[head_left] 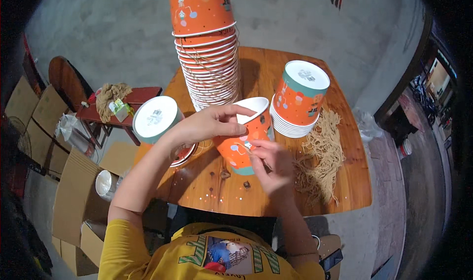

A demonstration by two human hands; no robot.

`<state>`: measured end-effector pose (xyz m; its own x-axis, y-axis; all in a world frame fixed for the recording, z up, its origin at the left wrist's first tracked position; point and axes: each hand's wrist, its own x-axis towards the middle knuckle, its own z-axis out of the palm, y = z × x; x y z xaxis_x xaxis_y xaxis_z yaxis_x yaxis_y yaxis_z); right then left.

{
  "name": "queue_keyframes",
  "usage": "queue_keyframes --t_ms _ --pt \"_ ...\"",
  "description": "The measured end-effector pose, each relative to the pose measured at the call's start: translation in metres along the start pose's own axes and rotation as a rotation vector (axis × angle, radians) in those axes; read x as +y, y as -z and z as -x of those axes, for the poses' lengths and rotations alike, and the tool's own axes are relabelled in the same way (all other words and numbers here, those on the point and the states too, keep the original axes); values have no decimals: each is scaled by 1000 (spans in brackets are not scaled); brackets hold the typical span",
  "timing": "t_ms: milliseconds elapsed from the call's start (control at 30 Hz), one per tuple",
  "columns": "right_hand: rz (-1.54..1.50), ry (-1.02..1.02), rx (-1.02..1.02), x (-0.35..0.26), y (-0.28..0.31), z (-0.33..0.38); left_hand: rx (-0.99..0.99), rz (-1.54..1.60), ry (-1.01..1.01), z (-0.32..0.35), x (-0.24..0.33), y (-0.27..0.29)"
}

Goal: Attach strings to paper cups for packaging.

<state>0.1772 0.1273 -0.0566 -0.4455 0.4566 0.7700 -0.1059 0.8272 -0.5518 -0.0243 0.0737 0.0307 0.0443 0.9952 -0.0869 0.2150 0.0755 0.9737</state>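
An orange paper bucket (232, 154) with a green band at its base leans over the wooden table, its white mouth turned up and away from me. My left hand (217, 124) grips it at the rim, fingers at the opening and thumb on the outer wall. My right hand (272, 169), partly blurred, is closed in a pinch beside the printed wall. From its fingertips a thin tan string (243, 146) runs against the bucket. Right of this hand lies a loose heap of tan strings (325, 154).
A tall stack of nested buckets (209, 70), with strings hanging down its side, rises behind my hands. Upside-down buckets stand at right (301, 98) and left (155, 117). Small confetti-like bits dot the wooden table (197, 186). Cardboard boxes (79, 196) and a red bench (143, 95) are leftward.
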Motion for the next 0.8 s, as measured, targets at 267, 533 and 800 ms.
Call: queue_keyframes --t_ms 267,533,800 --pt "-81 -72 -6 -1 -3 6 -93 42 57 -9 1 -6" --pt "-1 17 -7 4 3 10 -210 39 172 -10 9 -14" --pt "320 156 12 2 6 15 -259 15 167 -8 7 -19"
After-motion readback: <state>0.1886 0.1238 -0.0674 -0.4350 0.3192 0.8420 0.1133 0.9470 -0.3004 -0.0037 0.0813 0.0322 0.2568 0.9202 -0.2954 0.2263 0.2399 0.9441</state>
